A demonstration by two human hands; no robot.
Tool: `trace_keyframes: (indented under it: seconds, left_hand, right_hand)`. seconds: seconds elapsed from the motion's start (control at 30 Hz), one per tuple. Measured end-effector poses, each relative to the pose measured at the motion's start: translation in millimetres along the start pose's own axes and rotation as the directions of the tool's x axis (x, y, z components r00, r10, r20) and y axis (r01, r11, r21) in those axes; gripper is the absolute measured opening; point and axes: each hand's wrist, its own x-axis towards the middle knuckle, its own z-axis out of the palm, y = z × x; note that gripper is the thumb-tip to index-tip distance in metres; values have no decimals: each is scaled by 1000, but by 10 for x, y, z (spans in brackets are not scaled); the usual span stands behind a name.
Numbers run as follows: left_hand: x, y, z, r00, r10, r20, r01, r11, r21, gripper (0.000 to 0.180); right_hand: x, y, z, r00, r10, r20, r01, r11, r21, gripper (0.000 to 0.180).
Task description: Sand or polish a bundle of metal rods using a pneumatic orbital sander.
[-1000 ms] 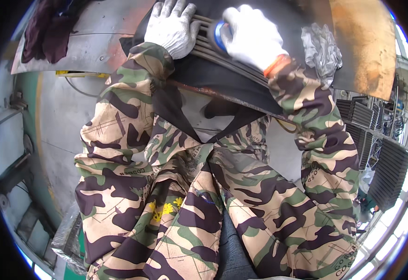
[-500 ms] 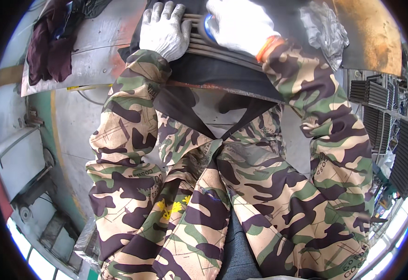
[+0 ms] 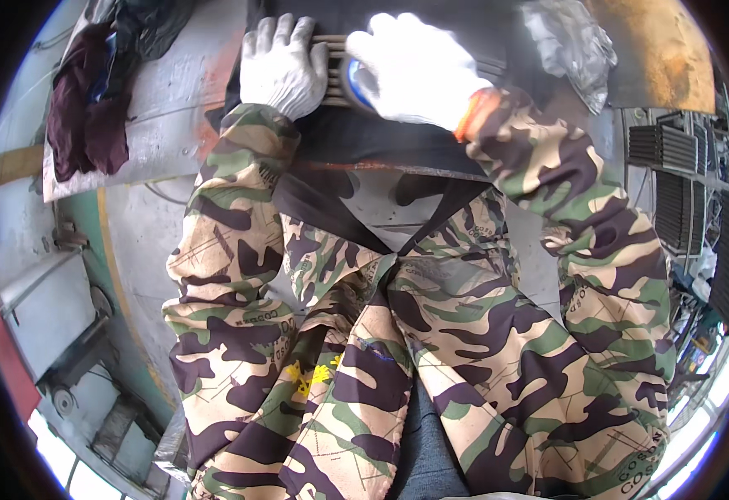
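My left hand [image 3: 281, 67], in a white knit glove, lies flat on a dark ribbed metal piece [image 3: 335, 79] at the top of the head view, fingers spread over its grooves. My right hand [image 3: 419, 71], also gloved, grips a small blue round object [image 3: 358, 83] and presses it against the ribbed piece just right of my left hand. The piece rests on a dark bench [image 3: 381, 146] with a rusty front edge. Camouflage sleeves cover both forearms.
A dark red cloth [image 3: 85, 108] lies on a grey metal sheet [image 3: 164, 117] at the upper left. Crumpled clear plastic [image 3: 569, 46] and a rusty orange plate [image 3: 656, 46] sit at the upper right. Stacks of dark finned parts [image 3: 681, 183] stand on the right.
The view has shifted so both hands sit higher in the picture. My right hand has drawn closer to the left one along the ribbed piece.
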Motion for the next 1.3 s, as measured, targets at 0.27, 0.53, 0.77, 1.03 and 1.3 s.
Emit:
trace_keyframes:
  seconds: [0.27,0.53,0.77,1.03,1.3]
  left_hand:
    - [-126,-59,-197,998,-1,62,4,999,-49,36]
    - [-133,-176,-87,997,60,-58,-67,989,-132,28]
    - [-132,-177,-135,999,36,-7,-36,978,-204,26]
    - [-149,-239,-189,998,29,59,-15,972,-236,26]
    - [-126,-194,-171,996,23,90,0,970,-243,36]
  right_hand:
    - [-184,573,1,994,108,7,-108,994,-15,31]
    - [-525,703,-113,986,149,79,-142,986,-88,29]
    - [-429,585,-112,993,106,47,-105,994,-15,24]
    - [-596,903,-390,962,263,-75,-250,957,147,28]
    - [-681,810,-240,988,153,1,-153,988,0,28]
